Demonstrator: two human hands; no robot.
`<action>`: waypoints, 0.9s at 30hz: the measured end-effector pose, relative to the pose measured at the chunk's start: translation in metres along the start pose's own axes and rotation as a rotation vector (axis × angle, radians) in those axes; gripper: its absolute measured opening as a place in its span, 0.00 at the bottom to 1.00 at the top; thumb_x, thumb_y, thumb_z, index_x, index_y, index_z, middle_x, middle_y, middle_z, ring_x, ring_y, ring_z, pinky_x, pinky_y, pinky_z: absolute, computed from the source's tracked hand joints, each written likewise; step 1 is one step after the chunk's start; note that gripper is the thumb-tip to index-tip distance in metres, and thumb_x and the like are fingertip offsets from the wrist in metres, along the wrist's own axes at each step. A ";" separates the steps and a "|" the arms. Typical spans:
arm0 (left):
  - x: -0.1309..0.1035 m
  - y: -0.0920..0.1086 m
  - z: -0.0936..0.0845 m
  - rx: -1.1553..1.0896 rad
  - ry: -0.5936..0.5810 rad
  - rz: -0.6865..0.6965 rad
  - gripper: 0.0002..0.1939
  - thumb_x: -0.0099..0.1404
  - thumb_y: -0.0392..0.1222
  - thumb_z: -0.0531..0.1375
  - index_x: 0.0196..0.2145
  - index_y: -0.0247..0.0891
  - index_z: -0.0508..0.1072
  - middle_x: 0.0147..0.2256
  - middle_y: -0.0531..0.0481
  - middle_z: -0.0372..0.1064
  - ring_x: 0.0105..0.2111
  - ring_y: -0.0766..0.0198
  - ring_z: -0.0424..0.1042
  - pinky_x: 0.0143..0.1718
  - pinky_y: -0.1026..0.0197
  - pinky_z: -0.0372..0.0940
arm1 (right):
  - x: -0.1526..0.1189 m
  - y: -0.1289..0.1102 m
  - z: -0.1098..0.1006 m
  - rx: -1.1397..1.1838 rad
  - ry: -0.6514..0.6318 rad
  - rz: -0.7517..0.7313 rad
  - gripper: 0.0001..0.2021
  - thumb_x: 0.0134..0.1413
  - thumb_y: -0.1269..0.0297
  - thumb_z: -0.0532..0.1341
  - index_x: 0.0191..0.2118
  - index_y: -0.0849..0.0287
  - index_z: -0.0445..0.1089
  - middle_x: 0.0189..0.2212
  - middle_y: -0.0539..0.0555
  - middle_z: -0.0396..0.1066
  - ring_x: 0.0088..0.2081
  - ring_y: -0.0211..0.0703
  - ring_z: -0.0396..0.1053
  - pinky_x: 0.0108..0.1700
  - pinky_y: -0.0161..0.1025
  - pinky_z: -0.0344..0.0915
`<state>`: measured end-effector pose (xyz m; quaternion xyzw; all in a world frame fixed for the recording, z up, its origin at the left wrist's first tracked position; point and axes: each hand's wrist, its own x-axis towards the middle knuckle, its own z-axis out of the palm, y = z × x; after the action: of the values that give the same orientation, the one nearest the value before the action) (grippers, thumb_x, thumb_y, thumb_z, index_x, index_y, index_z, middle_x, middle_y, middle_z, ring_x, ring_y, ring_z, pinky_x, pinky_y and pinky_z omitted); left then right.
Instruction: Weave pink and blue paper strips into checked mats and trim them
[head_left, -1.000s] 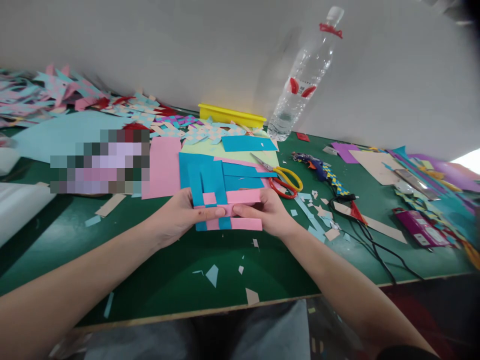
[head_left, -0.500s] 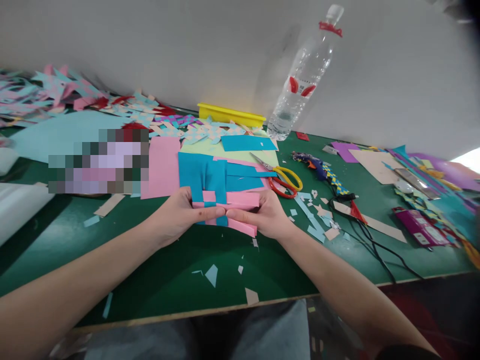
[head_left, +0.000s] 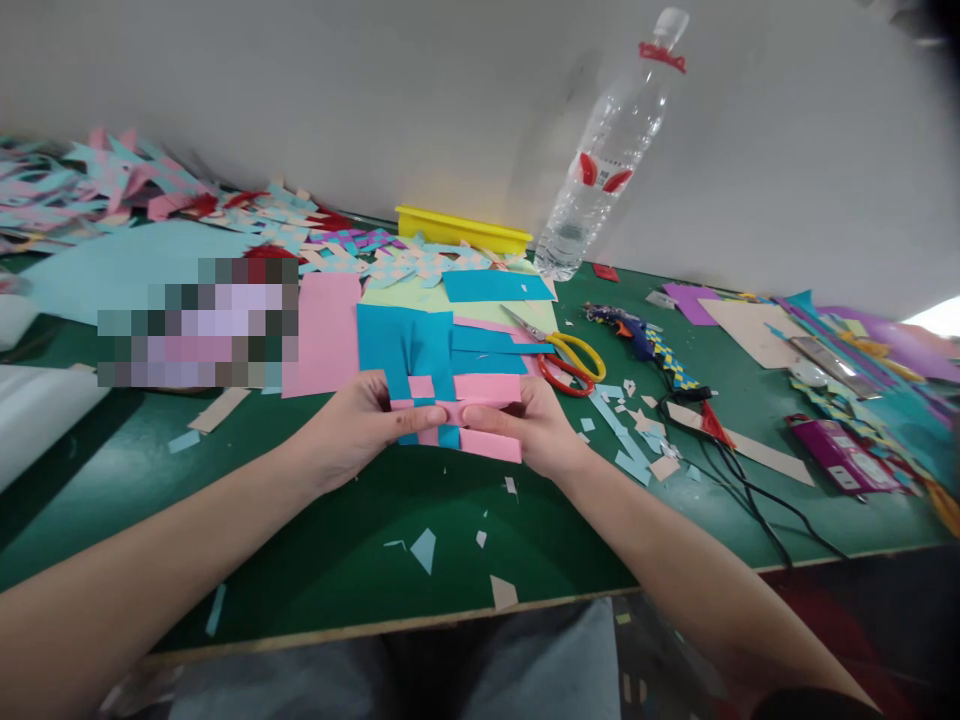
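Note:
Pink paper strips (head_left: 491,447) cross blue paper strips (head_left: 444,385) in a small woven piece between my two hands. My left hand (head_left: 367,415) pinches its left side, thumb on top and fingers hidden behind. My right hand (head_left: 536,425) grips the pink strips from the right, its thumb lying along the middle strip. The two thumb tips almost meet over the weave. The blue strips run up into an uncut blue part (head_left: 382,335). Scissors (head_left: 574,360) with yellow and red handles lie just beyond my right hand.
A tilted-looking clear bottle (head_left: 600,160) stands by the wall, right of a yellow tray (head_left: 465,232). Pink paper (head_left: 322,335) lies left. Paper scraps (head_left: 424,550) dot the green table (head_left: 322,560). Black cords (head_left: 742,490) and a purple box (head_left: 840,455) are at right.
The woven piece has tilted slightly and its pink strips now lie flatter and straighter. My right thumb has shifted a little to the right. Both hands keep their hold.

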<state>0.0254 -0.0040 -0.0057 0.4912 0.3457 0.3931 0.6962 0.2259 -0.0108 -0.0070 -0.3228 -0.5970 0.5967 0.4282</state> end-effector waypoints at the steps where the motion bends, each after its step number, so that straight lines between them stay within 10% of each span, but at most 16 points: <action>1: 0.000 0.000 0.000 -0.006 -0.011 -0.008 0.11 0.50 0.45 0.72 0.31 0.41 0.79 0.32 0.51 0.79 0.34 0.57 0.78 0.40 0.56 0.73 | 0.000 0.000 0.000 0.014 -0.019 0.004 0.13 0.49 0.56 0.68 0.26 0.62 0.71 0.23 0.49 0.66 0.26 0.34 0.62 0.28 0.34 0.59; 20: 0.000 -0.005 -0.005 0.144 -0.076 0.051 0.06 0.51 0.46 0.71 0.26 0.45 0.80 0.29 0.51 0.77 0.32 0.56 0.76 0.38 0.54 0.72 | 0.004 0.003 0.000 0.189 -0.221 0.116 0.19 0.47 0.56 0.69 0.40 0.58 0.64 0.21 0.43 0.60 0.19 0.28 0.51 0.22 0.30 0.50; 27: -0.001 -0.002 -0.003 0.157 -0.080 0.073 0.04 0.53 0.44 0.70 0.26 0.43 0.80 0.30 0.52 0.78 0.32 0.57 0.76 0.40 0.55 0.72 | 0.001 0.001 0.002 -0.022 0.009 -0.037 0.27 0.38 0.58 0.73 0.43 0.53 0.60 0.20 0.40 0.52 0.22 0.32 0.51 0.25 0.32 0.51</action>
<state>0.0227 -0.0042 -0.0088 0.5719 0.3292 0.3699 0.6540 0.2237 -0.0110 -0.0074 -0.3190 -0.6074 0.5806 0.4384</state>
